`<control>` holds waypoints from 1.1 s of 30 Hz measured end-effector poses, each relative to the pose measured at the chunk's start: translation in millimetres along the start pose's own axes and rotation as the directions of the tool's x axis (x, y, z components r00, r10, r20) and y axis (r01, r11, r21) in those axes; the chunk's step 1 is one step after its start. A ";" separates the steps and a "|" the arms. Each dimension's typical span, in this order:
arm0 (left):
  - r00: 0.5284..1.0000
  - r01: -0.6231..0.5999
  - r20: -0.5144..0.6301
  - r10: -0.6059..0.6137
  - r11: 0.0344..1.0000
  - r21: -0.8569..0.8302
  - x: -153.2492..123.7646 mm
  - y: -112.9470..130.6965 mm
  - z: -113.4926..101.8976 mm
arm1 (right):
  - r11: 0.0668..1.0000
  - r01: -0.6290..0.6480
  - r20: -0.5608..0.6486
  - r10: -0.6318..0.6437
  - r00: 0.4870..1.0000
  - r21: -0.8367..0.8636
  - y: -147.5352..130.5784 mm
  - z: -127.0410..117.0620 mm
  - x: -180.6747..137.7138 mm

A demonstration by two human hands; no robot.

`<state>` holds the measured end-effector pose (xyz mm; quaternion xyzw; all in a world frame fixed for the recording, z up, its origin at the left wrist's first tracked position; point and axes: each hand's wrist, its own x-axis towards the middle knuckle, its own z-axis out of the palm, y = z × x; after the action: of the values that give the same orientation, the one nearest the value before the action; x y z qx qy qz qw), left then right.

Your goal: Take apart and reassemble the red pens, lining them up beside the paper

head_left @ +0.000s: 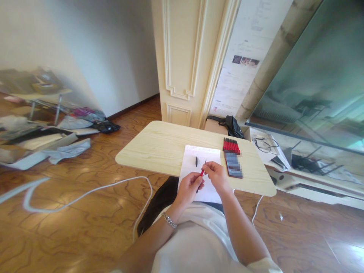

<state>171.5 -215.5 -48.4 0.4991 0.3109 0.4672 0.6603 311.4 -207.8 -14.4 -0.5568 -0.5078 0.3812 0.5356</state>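
Observation:
Between my two hands is a red pen [202, 173] with a dark lower end, held tilted over a white sheet of paper [189, 153]. My left hand [190, 185] has its fingers closed round the lower part of the pen. Pinching near its upper end is my right hand [215, 173], where a thin dark tip shows above the fingers. A black pen cap [196, 161] lies on the paper just beyond my hands. To the right, a row of red pens with black caps [231, 145] lies side by side above a phone [233, 165].
The pale wooden table [153, 144] has rounded corners. A white cable [113, 182] loops over the wooden floor at left. A black bag [233, 127] rests behind the table. Boxes and bags [82, 117] lie at far left, and a large screen [318, 83] stands at right.

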 end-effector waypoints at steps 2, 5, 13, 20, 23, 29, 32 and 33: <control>1.000 -0.005 -0.005 0.006 1.000 0.005 -0.7 -1.1 0.2 | 0.999 -0.015 0.002 0.015 1.000 -0.040 2.1 -2.0 -1.0; 1.000 -0.005 -0.006 0.005 1.000 0.010 -1.4 -2.2 0.2 | 0.996 -0.015 0.003 0.015 1.000 -0.093 3.1 -4.0 -2.0; 0.998 0.049 -0.049 -0.050 0.998 -0.031 0.8 -0.4 -1.2 | 0.973 0.092 0.037 -0.086 0.996 -0.214 -6.7 -7.6 1.3; 0.998 0.052 -0.044 -0.054 0.998 -0.043 0.9 1.6 -2.5 | 0.981 0.078 0.245 -0.032 0.969 -0.180 -12.2 -15.6 6.9; 0.998 0.035 -0.057 -0.037 0.999 -0.035 0.8 2.8 -3.1 | 0.995 0.023 0.318 0.010 0.948 -0.100 -4.9 -21.6 21.4; 0.994 0.047 -0.094 -0.052 0.998 -0.051 1.8 6.3 -3.3 | 0.796 0.026 0.050 0.006 0.999 -0.605 10.3 -10.2 63.1; 0.994 0.055 -0.092 -0.058 0.998 -0.041 2.3 8.5 -3.9 | 0.610 -0.019 0.034 0.075 0.997 -0.792 10.2 3.2 71.0; 0.994 0.055 -0.094 -0.058 0.998 -0.033 2.4 9.3 -4.1 | 0.565 -0.035 0.026 0.100 0.995 -0.824 9.5 6.8 71.6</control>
<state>165.9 -211.1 -40.7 0.4572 0.3486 0.4762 0.6654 320.1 -135.7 -16.1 -0.7471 -0.6236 0.1407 0.1823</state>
